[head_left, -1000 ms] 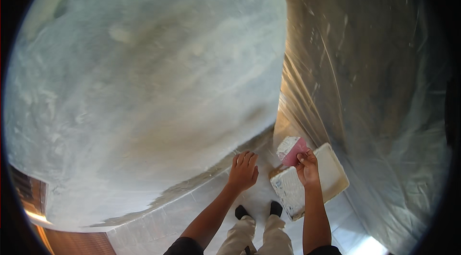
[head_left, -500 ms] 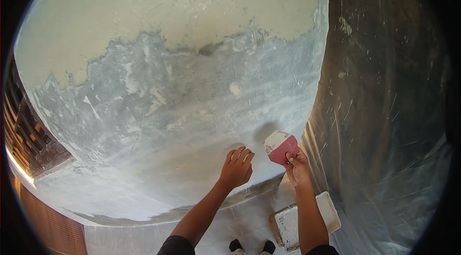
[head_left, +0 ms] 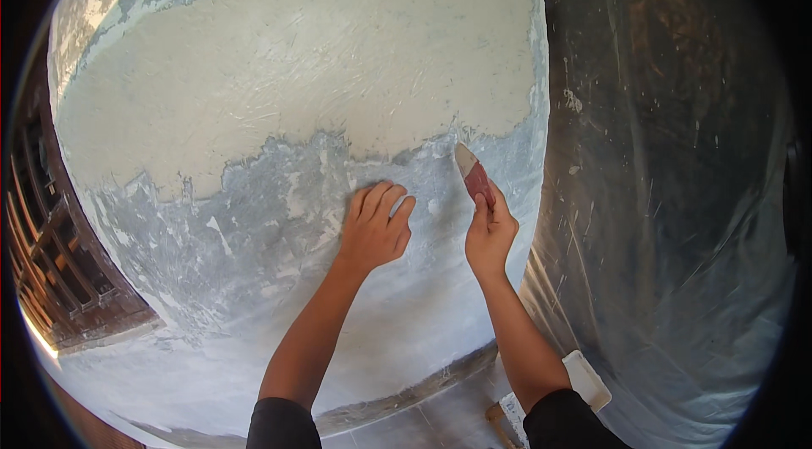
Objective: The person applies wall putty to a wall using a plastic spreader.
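Observation:
A red putty scraper (head_left: 476, 181) is pinched between the thumb and fingers of my right hand (head_left: 491, 233). Its pale, putty-smeared end points up toward the ragged lower edge of a cream putty layer (head_left: 330, 43) on the wall; whether it touches the wall I cannot tell. To the left, my left hand (head_left: 372, 225) is raised before the bare grey part of the wall (head_left: 288, 229), holding nothing, with its fingers loosely bent and a little apart. Contact between those fingers and the wall is not clear.
Plastic sheeting (head_left: 651, 221) with pale splashes hangs along the right side. Low at the right, partly behind my right arm, stands a white tray (head_left: 588, 381). A dark wooden lattice (head_left: 72, 254) borders the wall at the left. Grey floor (head_left: 431, 415) shows below.
Both hands have risen along the wall, and the right has also shifted left. The scraper has turned from showing its broad face to a narrower, upright angle. The view has tilted upward.

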A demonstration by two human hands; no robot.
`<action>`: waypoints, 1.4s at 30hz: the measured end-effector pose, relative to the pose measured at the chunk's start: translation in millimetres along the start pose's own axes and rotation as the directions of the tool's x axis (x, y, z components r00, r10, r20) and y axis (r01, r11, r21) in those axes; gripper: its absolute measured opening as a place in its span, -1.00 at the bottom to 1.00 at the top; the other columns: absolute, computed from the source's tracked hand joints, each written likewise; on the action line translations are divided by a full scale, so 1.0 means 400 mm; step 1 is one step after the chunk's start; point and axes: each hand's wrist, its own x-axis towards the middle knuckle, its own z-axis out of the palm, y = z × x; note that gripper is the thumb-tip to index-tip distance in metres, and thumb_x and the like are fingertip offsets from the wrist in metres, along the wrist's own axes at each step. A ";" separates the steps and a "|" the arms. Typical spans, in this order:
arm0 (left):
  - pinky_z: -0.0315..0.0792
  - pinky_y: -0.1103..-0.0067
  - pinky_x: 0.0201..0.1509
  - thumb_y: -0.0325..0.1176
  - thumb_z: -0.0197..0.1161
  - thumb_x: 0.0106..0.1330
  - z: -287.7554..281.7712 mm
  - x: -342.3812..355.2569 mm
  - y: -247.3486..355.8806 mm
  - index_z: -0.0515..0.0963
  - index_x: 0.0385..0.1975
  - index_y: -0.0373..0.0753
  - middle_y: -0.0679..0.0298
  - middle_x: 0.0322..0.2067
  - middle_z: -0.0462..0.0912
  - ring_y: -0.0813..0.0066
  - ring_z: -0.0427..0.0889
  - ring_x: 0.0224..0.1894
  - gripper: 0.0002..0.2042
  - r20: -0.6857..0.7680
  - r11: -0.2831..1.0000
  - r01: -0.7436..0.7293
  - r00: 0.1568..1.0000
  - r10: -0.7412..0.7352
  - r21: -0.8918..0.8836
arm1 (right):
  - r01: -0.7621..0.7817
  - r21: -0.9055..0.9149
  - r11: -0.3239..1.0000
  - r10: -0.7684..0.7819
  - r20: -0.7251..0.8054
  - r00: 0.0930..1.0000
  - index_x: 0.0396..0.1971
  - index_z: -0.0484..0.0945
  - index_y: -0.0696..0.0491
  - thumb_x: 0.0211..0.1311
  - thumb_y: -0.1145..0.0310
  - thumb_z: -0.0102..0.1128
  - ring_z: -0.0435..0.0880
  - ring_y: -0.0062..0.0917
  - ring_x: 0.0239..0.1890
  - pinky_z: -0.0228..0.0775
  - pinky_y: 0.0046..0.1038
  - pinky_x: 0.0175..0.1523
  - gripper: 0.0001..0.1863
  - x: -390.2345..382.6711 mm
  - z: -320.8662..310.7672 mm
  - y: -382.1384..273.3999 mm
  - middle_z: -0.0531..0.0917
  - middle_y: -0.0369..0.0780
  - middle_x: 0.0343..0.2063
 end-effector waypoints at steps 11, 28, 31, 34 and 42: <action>0.23 0.23 0.14 -0.31 0.23 0.03 0.012 0.014 -0.028 0.44 -0.16 -0.11 0.13 0.01 0.46 0.12 0.41 0.11 -0.67 -0.068 0.996 -0.090 0.993 0.092 0.021 | 0.357 -0.246 0.901 -0.384 -0.071 0.921 0.11 0.46 0.29 0.16 0.76 0.00 0.60 -0.08 0.09 0.48 -0.28 0.15 -0.54 0.010 0.108 0.050 0.60 0.09 0.00; 0.16 0.18 0.15 -0.23 0.22 0.10 0.016 0.006 -0.025 0.38 -0.07 -0.11 0.13 0.03 0.44 0.09 0.34 0.13 -0.62 -0.107 0.999 -0.044 0.993 0.042 -0.015 | 0.490 -0.571 0.659 -0.566 0.053 0.823 0.07 0.53 0.25 -0.14 0.67 0.20 0.57 -0.06 0.13 0.47 -0.17 0.17 -0.41 -0.028 0.178 0.132 0.58 0.07 0.06; 0.16 0.19 0.15 -0.23 0.23 0.08 0.013 0.012 -0.025 0.41 -0.10 -0.13 0.13 0.03 0.44 0.10 0.33 0.14 -0.63 -0.069 1.000 -0.028 0.997 0.028 0.000 | 0.558 -0.552 0.620 -0.560 0.187 0.807 0.12 0.49 0.24 -0.12 0.65 0.17 0.54 -0.08 0.17 0.41 -0.11 0.23 -0.37 -0.037 0.128 0.150 0.54 0.05 0.12; 0.21 0.26 0.13 -0.22 0.20 0.09 0.011 0.020 -0.019 0.43 -0.12 -0.09 0.16 0.01 0.46 0.18 0.39 0.12 -0.67 -0.060 0.998 -0.031 0.998 0.034 0.052 | 0.616 -0.489 0.618 -0.547 0.296 0.783 0.07 0.53 0.22 -0.17 0.69 0.14 0.58 -0.12 0.12 0.41 -0.13 0.23 -0.38 -0.047 0.037 0.124 0.60 0.02 0.04; 0.18 0.25 0.14 -0.25 0.19 0.06 0.011 0.010 -0.024 0.45 -0.17 -0.12 0.16 0.00 0.46 0.17 0.37 0.12 -0.69 -0.027 0.994 -0.051 0.998 0.054 0.098 | 0.364 -0.152 0.919 -0.319 0.258 0.912 -0.10 0.45 0.18 0.10 0.74 -0.02 0.57 -0.08 -0.16 0.37 -0.26 0.00 -0.67 0.217 -0.084 -0.003 0.58 -0.02 -0.20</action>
